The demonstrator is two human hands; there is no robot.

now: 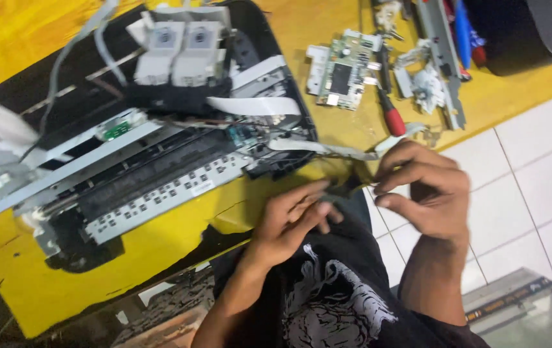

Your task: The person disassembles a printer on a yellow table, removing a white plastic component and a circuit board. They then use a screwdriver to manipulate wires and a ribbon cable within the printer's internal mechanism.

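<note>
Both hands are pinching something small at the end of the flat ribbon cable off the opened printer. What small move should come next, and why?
Probably ease the small dark part off the flat ribbon cable: the left hand and right hand both pinch it, and the cable runs to the printer.

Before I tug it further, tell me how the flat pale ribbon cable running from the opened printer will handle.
The flat pale ribbon cable probably flops: it sags and curves between the opened black printer and both hands. It looks thin and light. It may crease or tear where the right hand and left hand pinch it.
</note>
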